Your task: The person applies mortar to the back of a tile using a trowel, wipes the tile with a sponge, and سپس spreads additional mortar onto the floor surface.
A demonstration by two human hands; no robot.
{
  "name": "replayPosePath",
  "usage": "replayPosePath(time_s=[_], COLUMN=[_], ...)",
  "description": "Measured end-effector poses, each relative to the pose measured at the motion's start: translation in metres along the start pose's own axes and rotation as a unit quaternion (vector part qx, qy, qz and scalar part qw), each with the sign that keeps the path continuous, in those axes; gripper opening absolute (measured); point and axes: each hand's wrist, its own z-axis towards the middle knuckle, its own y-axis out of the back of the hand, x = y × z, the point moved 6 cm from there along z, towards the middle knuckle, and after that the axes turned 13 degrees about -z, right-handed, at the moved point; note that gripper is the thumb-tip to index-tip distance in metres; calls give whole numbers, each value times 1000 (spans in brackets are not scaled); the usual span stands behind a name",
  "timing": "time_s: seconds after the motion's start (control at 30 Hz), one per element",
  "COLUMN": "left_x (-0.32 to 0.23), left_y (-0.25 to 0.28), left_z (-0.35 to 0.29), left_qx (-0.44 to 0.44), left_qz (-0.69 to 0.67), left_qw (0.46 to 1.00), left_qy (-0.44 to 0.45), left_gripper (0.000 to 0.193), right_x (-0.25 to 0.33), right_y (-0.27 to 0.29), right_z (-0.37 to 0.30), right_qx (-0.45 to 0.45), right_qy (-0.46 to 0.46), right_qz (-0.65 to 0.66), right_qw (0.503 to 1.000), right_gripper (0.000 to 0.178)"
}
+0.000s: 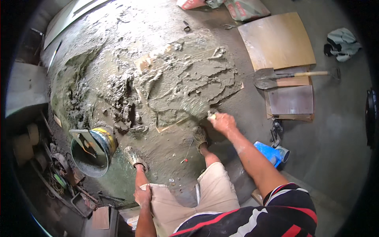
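Observation:
My right hand (223,122) is closed around the handle of a trowel. The trowel's blade (195,106), smeared by motion, meets the near edge of a thick layer of wet grey mortar (193,81). Ridges and folds run across that layer, which lies over a flat tile or board whose pale edge (166,127) shows at the near side. My left hand (143,194) rests against my left leg at the hem of the shorts, with nothing seen in it; its fingers show only in part.
A heap of loose mortar (124,98) lies left of the coated piece. Near my left foot stands a bucket (107,150) with a tool across its rim. At right are a shovel (266,79), a large tan tile (278,41) and a blue container (267,153). Bags (246,8) lie at the back.

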Motion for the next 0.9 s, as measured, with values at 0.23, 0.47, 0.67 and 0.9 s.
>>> replayPosePath(time_s=[0.23,0.47,0.67,0.9], left_x=[-18,-21,-34,-18], left_y=[-20,-22,-42,-19], left_z=[-1,-5,-3,-2], left_qx=[10,11,29,5], left_qz=[37,64,66,72], left_qw=[999,998,997,997], left_qy=[-12,-12,-32,-7], left_gripper=[80,80,80,81], right_x=[-167,-169,-230,-111], right_y=[20,-26,-86,-83], right_z=[67,85,83,-2], right_qx=[-106,-108,-71,118], right_qy=[-126,-140,-193,-183], right_qz=[6,125,396,569], right_qw=[986,976,895,793], right_gripper=[46,47,45,47])
